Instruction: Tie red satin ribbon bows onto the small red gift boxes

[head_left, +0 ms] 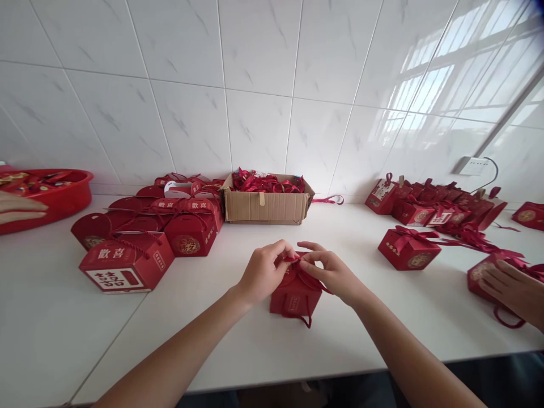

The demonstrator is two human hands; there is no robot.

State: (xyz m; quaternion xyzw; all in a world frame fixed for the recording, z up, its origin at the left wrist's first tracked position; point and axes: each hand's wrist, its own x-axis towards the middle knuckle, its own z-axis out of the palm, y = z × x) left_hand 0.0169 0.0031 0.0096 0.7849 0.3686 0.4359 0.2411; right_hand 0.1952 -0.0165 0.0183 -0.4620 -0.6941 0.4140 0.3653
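Note:
A red gift box (295, 303) stands upright on the white table in front of me, a cord handle hanging down its near side. My left hand (268, 267) pinches the red ribbon (309, 279) at the top of the box, thumb and fingertips pressed together. From the other side my right hand (331, 273) also pinches the ribbon, with one finger lifted away. Both hands meet over the lid and partly hide the knot or loop between them.
Left are several closed red boxes (127, 263) and a red basin (70, 195) with a hand at it. A cardboard box (266, 207) of ribbons stands by the wall. Right are a bowed box (410, 249), several more boxes (442, 209) and another person's hand (516, 289) on a box.

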